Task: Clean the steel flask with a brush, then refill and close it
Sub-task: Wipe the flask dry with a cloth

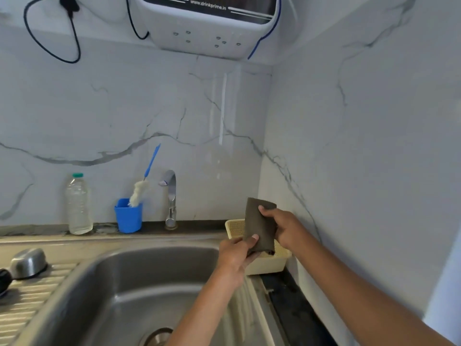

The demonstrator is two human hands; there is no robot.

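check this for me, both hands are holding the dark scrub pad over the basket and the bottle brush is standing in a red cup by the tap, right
Not quite: the cup is blue, not red, as the head view shows. The rest holds: the left hand and right hand both grip the dark scrub pad over the basket, and the bottle brush stands in that cup beside the tap.

Your left hand (237,255) and right hand (287,227) gripping a dark scrub pad (260,224) over the basket (234,228), brush (142,188) standing in blue cup (128,219) beside tap (171,196)

Soft, even daylight; bright vertical glare streak on marble backsplash (222,108); wide-angle bending at edges; slight overall softness, shadows faint.
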